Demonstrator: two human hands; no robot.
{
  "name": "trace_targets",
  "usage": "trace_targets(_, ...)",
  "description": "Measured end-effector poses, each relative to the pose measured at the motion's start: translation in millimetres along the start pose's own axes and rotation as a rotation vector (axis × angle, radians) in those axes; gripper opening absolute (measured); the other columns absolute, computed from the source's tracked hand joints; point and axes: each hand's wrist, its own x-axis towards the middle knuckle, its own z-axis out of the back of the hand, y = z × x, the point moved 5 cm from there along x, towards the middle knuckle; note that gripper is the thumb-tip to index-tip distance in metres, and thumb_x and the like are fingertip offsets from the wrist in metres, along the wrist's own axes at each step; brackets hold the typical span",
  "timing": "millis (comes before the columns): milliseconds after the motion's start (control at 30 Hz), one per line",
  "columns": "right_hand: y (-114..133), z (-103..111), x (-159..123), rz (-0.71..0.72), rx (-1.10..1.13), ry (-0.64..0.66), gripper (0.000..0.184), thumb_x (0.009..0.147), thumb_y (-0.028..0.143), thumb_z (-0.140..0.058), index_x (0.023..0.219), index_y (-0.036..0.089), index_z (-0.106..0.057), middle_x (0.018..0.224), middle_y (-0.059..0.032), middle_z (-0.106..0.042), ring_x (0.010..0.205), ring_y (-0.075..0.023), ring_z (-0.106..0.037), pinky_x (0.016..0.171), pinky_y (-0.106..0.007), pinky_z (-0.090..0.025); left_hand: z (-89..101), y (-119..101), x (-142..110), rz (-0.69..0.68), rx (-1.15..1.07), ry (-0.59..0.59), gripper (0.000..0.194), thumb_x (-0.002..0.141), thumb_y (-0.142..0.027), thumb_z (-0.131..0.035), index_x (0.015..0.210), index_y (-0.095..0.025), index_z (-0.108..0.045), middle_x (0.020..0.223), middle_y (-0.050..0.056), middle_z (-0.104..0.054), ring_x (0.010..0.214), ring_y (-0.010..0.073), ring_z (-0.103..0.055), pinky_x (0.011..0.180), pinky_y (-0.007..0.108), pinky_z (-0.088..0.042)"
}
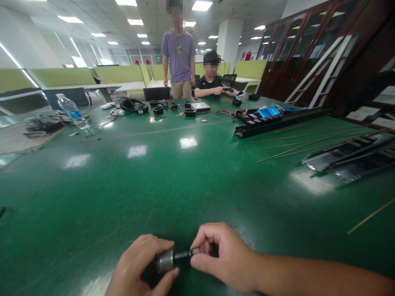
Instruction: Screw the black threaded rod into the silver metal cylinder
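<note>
Head view: the left hand (pixel 135 259) curls around a metal cylinder (pixel 166 260), with fingers above and the thumb below. The right hand (pixel 226 255) pinches a small dark end piece (pixel 195 251) between thumb and forefinger. A thin shaft (pixel 181 255) runs between cylinder and end piece, at the near edge of the view. The cylinder's far left end is in shadow and partly hidden by the palm; markings on the end piece are too small to read. The lower frame edge cuts off the left wrist.

The work surface is a glossy green table (pixel 123 189), scratched and reflecting the ceiling lights (pixel 202 5). To the right lie thin rods (pixel 290 152) and a long black channel (pixel 277 125); its contents are hard to make out. Small black boxes (pixel 190 113) and a water bottle (pixel 74 113) stand toward the far side. Beyond the table, one person (pixel 178 57) stands and another (pixel 208 84) sits, holding a dark object. Green partitions (pixel 117 77), a ladder (pixel 327 70) and dark wooden cabinets (pixel 293 45) line the room.
</note>
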Motion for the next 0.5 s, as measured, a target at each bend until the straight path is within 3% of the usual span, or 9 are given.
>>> trace_targets(500, -1.9, 1.7, 1.1, -0.013, 0.078, 0.019, 0.019, 0.075, 0.03, -0.071, 0.079, 0.012, -0.065, 0.06, 0.0032, -0.052, 0.055, -0.0089, -0.044, 0.053, -0.022, -0.034, -1.7, 6.1, -8.2, -0.017, -0.009, -0.024, 0.027, 0.078, -0.032, -0.071, 0.103, -0.025, -0.063, 0.083, 0.0, -0.071, 0.074, 0.0165, -0.07, 0.066, 0.023, -0.06)
